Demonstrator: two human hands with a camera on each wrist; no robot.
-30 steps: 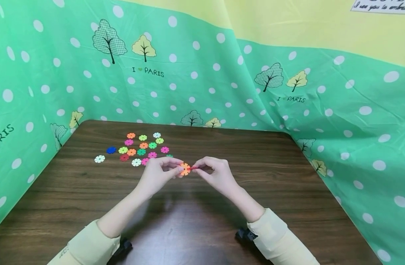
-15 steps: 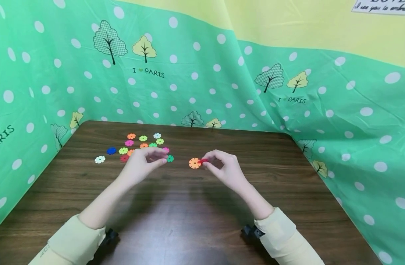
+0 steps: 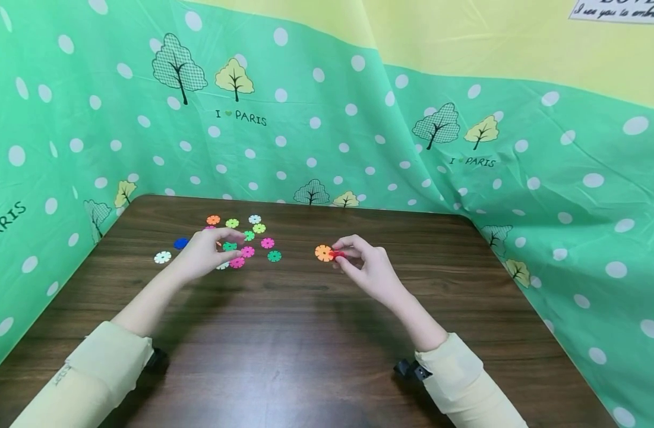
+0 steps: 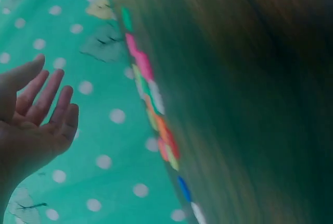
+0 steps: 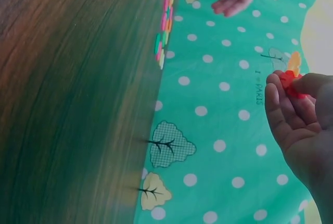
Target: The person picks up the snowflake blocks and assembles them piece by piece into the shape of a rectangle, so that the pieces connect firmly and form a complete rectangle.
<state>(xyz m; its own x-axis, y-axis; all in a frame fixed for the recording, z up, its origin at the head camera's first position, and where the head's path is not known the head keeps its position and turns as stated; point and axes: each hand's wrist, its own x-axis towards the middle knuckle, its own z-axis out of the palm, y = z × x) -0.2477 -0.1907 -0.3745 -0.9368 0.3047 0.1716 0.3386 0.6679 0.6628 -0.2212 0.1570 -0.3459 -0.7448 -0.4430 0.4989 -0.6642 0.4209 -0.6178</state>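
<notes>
My right hand (image 3: 373, 270) pinches a red notched plastic disc (image 5: 290, 85) between thumb and fingers. Joined to it at an angle, an orange notched disc (image 3: 323, 253) sticks out to the left, held up above the table. My left hand (image 3: 202, 254) hovers over the group of loose discs with its thumb and fingers apart and nothing between them. Around its fingertips lie pink (image 3: 247, 252), green (image 3: 229, 246) and white discs. The left wrist view shows that same hand's fingers (image 4: 49, 96) spread loosely. Several discs are partly hidden behind the left hand.
Other flat discs lie loose on the brown wood table (image 3: 316, 345): a blue disc (image 3: 180, 243) and a white disc (image 3: 163, 257) at left, a green disc (image 3: 274, 256) at right. A green dotted curtain (image 3: 316, 119) hangs along the table's back and sides.
My left hand has let go of the orange disc and moved left over the loose discs. The right hand has drifted slightly right and away, carrying the joined red and orange discs.
</notes>
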